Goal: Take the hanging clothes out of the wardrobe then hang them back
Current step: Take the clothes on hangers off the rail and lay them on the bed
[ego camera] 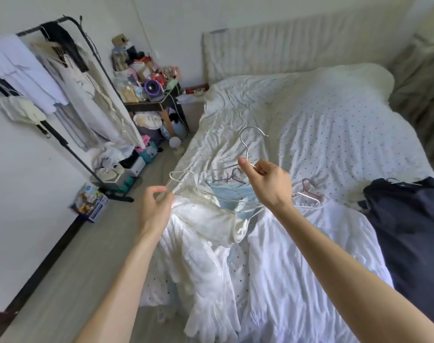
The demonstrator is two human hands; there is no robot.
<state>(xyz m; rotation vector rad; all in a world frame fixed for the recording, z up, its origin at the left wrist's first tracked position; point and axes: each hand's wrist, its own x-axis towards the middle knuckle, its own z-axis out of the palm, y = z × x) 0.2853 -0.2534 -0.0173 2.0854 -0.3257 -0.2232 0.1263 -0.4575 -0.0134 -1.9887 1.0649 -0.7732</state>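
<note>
One hanger [180,175] in left hand [155,207], another in right hand [269,185].

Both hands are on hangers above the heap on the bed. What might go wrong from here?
1. The silver hanger pinched by the right hand lies among other hangers on the bed; lifting it may snag and drag them.
2. The white garment by the white hanger that the left hand pinches spills over the bed edge; it could slide to the floor.
</note>
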